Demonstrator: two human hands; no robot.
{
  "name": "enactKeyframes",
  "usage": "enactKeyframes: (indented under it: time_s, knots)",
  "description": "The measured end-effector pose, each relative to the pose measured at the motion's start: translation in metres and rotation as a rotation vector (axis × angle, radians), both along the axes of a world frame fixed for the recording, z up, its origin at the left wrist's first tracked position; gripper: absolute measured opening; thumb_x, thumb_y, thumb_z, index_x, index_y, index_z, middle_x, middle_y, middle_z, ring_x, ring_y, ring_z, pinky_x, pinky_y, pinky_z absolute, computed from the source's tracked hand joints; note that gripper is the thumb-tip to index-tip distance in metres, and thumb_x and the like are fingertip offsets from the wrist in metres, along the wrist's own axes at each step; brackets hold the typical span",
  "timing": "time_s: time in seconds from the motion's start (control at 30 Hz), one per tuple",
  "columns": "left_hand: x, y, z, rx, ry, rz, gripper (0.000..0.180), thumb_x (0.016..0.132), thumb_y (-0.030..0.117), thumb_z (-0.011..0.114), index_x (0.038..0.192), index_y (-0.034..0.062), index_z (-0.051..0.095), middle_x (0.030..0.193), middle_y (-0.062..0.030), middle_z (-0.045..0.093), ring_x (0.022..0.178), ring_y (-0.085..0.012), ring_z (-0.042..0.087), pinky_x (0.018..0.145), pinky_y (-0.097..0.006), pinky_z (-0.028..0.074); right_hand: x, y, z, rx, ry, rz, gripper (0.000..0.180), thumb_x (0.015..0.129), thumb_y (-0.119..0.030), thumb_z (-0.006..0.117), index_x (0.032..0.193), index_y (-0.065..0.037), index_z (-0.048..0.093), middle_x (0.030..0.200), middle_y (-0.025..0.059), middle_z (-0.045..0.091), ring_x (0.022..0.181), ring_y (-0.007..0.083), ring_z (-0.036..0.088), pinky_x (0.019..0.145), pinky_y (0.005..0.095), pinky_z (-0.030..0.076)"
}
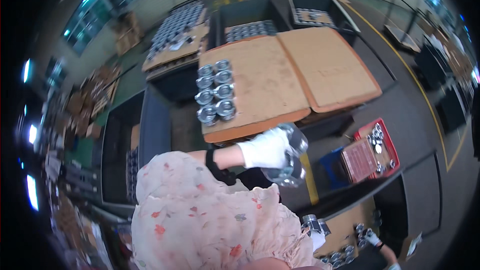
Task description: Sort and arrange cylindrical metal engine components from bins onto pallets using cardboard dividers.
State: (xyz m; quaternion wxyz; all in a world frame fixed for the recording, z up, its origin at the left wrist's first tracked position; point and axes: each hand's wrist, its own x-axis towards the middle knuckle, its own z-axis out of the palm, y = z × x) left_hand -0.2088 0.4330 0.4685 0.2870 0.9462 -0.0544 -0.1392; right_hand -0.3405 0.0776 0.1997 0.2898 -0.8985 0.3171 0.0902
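My left hand, in a white glove, is closed around shiny metal pistons, at least two, held just off the near edge of a cardboard-covered stack. Low in the view, my right hand, also gloved, is partly hidden by my floral sleeve. Its fingers are mostly covered by the metal pistons it grips. On the left side of the cardboard, several pistons stand in two columns.
A bin at lower right holds cardboard and pistons; another person's gloved hand touches pistons there. A red crate with metal parts and a blue crate stand at right. Bins of pistons line the back.
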Motion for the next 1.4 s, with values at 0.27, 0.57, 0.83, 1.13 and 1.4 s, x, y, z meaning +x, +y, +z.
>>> enactKeyframes:
  time_s: [0.27,0.57,0.83,1.13,1.4]
  knots:
    - [-0.053,0.214,0.077,0.033,-0.527,0.618,0.032,0.067,0.003,0.058,0.098,0.004,0.068,0.096,-0.0097,0.068,0.09,-0.0195,0.065,0.081,-0.028,0.05,0.121,0.107,0.089,0.102,-0.043,0.328,0.038,0.066,0.004,0.053,0.099,0.001,0.07,0.086,0.0202,0.069,0.073,0.0268,0.067,0.071,0.0344,0.051]
    - [0.029,0.512,0.015,0.546,-0.345,0.747,0.018,0.069,0.013,0.062,0.083,0.0061,0.07,0.087,-0.019,0.067,0.083,-0.0341,0.065,0.078,-0.04,0.05,0.242,0.238,0.134,0.007,-0.32,0.785,0.037,0.06,0.005,0.062,0.093,-0.009,0.073,0.113,0.023,0.059,0.106,0.0368,0.056,0.096,0.0379,0.043]
    - [0.173,0.644,-0.158,0.765,-0.212,0.375,0.015,0.066,0.002,0.061,0.077,0.0091,0.068,0.082,-0.0152,0.064,0.087,-0.0287,0.062,0.079,-0.036,0.047,0.366,0.448,0.219,-0.116,-0.467,1.116,0.038,0.068,0.005,0.056,0.097,-0.012,0.072,0.114,0.0206,0.061,0.115,0.0351,0.054,0.097,0.0375,0.044]
    - [0.212,0.629,-0.185,0.692,0.0,0.317,0.021,0.078,0.01,0.06,0.094,-0.0018,0.068,0.095,-0.024,0.065,0.09,-0.0346,0.065,0.08,-0.039,0.051,0.462,0.691,0.213,-0.252,-0.566,1.492,0.025,0.081,-0.014,0.058,0.102,-0.02,0.069,0.118,0.0102,0.061,0.096,0.0314,0.063,0.086,0.0373,0.05]
    - [0.207,0.638,-0.212,0.677,-0.191,0.356,0.019,0.073,0.007,0.056,0.082,-0.0015,0.071,0.084,-0.0236,0.066,0.083,-0.0359,0.065,0.079,-0.04,0.051,0.469,0.867,0.101,-0.016,-0.118,1.328,0.026,0.084,-0.021,0.059,0.107,-0.012,0.065,0.103,0.016,0.066,0.095,0.0323,0.064,0.083,0.04,0.051]
